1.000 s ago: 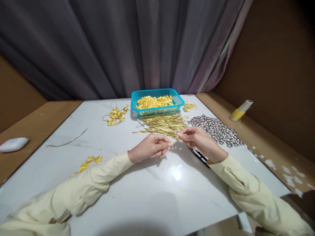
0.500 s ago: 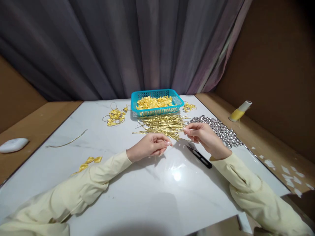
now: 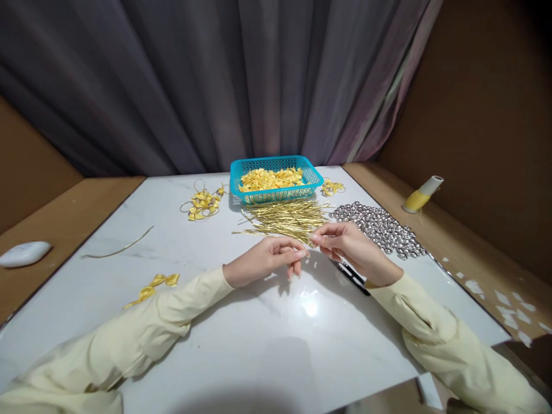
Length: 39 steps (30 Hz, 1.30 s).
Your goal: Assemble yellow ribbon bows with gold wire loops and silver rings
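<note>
My left hand (image 3: 271,260) and my right hand (image 3: 345,244) are close together over the middle of the white table, fingertips almost meeting. Each has thumb and forefinger pinched; whatever is between them is too small to make out. Just behind them lies a pile of gold wire ties (image 3: 287,218). Black thread snips (image 3: 354,280) rest under my right hand, partly covered by it. Beyond that hand spreads a heap of silver beads (image 3: 379,225).
At the back stands a blue basket (image 3: 276,198) of yellow ribbon bows. Finished-looking bow clusters (image 3: 202,205) lie left of it, others (image 3: 332,187) right. Loose yellow bows (image 3: 154,287) and a single gold wire (image 3: 123,250) are at left. A yellow thread spool (image 3: 421,194) stands right.
My right hand has moved left and slightly down, covering more of the snips. My left hand has shifted a little right, so the fingertips are now closer.
</note>
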Available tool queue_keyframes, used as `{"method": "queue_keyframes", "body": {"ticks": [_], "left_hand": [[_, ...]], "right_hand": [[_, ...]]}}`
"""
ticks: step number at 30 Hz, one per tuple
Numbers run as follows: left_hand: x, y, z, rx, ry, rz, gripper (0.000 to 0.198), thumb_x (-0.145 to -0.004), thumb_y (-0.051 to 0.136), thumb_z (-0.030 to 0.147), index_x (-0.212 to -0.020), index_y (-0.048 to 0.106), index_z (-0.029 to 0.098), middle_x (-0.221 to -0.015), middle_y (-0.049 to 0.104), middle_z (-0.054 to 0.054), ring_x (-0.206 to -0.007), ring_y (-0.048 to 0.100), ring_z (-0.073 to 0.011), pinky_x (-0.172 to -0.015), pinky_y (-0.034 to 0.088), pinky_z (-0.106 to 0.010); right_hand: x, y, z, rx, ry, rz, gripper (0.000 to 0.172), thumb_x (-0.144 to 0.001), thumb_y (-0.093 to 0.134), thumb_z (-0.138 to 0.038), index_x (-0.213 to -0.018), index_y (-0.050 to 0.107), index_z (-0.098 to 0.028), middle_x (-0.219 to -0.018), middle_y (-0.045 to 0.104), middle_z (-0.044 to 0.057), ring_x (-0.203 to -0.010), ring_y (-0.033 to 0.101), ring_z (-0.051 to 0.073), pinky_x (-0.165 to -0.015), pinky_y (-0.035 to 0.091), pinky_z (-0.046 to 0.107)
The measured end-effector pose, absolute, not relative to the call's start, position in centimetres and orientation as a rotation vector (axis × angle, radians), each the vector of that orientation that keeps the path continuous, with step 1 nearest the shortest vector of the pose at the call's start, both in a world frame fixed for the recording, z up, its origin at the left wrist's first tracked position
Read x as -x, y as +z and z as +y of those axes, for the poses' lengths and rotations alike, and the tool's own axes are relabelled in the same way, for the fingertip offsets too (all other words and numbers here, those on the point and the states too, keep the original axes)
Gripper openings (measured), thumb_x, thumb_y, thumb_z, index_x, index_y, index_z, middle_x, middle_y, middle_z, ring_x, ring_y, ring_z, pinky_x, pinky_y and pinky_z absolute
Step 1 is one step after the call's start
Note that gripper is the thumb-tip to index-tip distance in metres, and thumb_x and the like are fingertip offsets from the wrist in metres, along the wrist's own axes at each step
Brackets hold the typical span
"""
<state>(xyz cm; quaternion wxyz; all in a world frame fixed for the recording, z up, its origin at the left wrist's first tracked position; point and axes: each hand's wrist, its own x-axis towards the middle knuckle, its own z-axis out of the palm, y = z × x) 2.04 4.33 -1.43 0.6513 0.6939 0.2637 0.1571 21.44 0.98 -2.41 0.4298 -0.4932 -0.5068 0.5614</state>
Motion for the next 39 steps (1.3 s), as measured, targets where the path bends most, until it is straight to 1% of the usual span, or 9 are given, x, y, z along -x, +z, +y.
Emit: {"method": "queue_keyframes", "body": {"ticks": [7,10,13,16,18,21,23,31,39], "left_hand": [[-2.0,-1.2,4.3,-1.602,0.366,0.645,0.017,-0.082,0.053,0.030,-0.084,0.059,0.014,-0.061,0.059,0.002,-0.050,0.049,-0.0072,-0.052,0.037,-0.021],[-2.0,-1.1,4.2,-1.605,0.371,0.653,0.017,-0.081,0.053,0.029,-0.083,0.060,0.014,-0.060,0.058,0.003,-0.049,0.048,-0.0067,-0.051,0.036,-0.021],[-1.9,-1.1,4.2,-1.613,0.383,0.644,0.018,-0.082,0.053,0.029,-0.082,0.061,0.013,-0.059,0.057,0.003,-0.048,0.046,-0.0062,-0.051,0.036,-0.021],[-1.8,-1.2,4.3,-1.598,0.390,0.631,0.018,-0.082,0.052,0.029,-0.084,0.061,0.013,-0.059,0.057,0.002,-0.048,0.047,-0.0065,-0.053,0.036,-0.021],[-1.8,-1.3,4.3,-1.575,0.393,0.630,0.018,-0.082,0.053,0.029,-0.083,0.061,0.013,-0.058,0.057,0.003,-0.049,0.047,-0.0066,-0.053,0.036,-0.021],[-1.8,-1.5,4.4,-1.544,0.393,0.627,0.017,-0.082,0.053,0.027,-0.078,0.060,0.012,-0.058,0.056,0.002,-0.049,0.046,-0.0062,-0.052,0.035,-0.021],[-1.8,-1.7,4.5,-1.525,0.396,0.619,0.017,-0.083,0.052,0.026,-0.080,0.060,0.012,-0.058,0.057,0.002,-0.049,0.046,-0.0060,-0.052,0.034,-0.021],[-1.8,-2.0,4.6,-1.508,0.396,0.638,0.018,-0.083,0.052,0.026,-0.091,0.059,0.012,-0.060,0.058,0.001,-0.050,0.048,-0.0072,-0.052,0.034,-0.021],[-1.9,-1.8,4.4,-1.622,0.394,0.696,0.022,-0.082,0.051,0.028,-0.095,0.056,0.012,-0.061,0.058,0.001,-0.050,0.048,-0.0079,-0.050,0.036,-0.021]], "right_hand": [[-21.5,-2.5,0.9,1.244,1.401,-1.318,0.023,-0.069,0.065,-0.035,-0.071,0.062,-0.012,-0.047,0.046,-0.003,-0.042,0.037,0.006,-0.038,0.024,0.020],[-21.5,-2.2,0.9,1.249,1.348,-1.410,0.025,-0.072,0.062,-0.038,-0.077,0.063,-0.013,-0.052,0.050,-0.002,-0.045,0.041,0.008,-0.039,0.029,0.020],[-21.5,-1.7,0.7,1.260,1.181,-1.582,0.027,-0.073,0.062,-0.038,-0.089,0.063,-0.016,-0.074,0.061,0.004,-0.056,0.050,0.011,-0.043,0.037,0.021],[-21.2,-1.4,0.4,1.194,0.936,-1.827,0.022,-0.073,0.063,-0.032,-0.089,0.063,-0.018,-0.095,0.062,0.006,-0.071,0.056,0.013,-0.053,0.043,0.023],[-20.9,-1.3,0.1,1.140,0.789,-1.935,0.017,-0.074,0.063,-0.029,-0.087,0.063,-0.018,-0.090,0.064,0.005,-0.074,0.057,0.014,-0.057,0.044,0.024],[-20.5,-1.3,-0.1,1.119,0.647,-2.003,0.008,-0.076,0.060,-0.023,-0.082,0.059,-0.017,-0.077,0.063,0.004,-0.068,0.056,0.013,-0.055,0.043,0.023],[-20.4,-1.4,-0.2,1.117,0.570,-2.029,0.004,-0.078,0.057,-0.021,-0.078,0.056,-0.017,-0.073,0.061,0.003,-0.063,0.054,0.012,-0.054,0.042,0.023],[-20.6,-1.8,-0.1,1.094,0.398,-2.108,0.004,-0.080,0.053,-0.017,-0.077,0.056,-0.017,-0.067,0.059,0.002,-0.058,0.050,0.011,-0.054,0.038,0.022],[-20.9,-2.5,-0.2,1.131,0.336,-2.231,0.014,-0.081,0.047,-0.012,-0.078,0.061,-0.016,-0.069,0.058,0.003,-0.061,0.049,0.011,-0.057,0.037,0.023]]}}
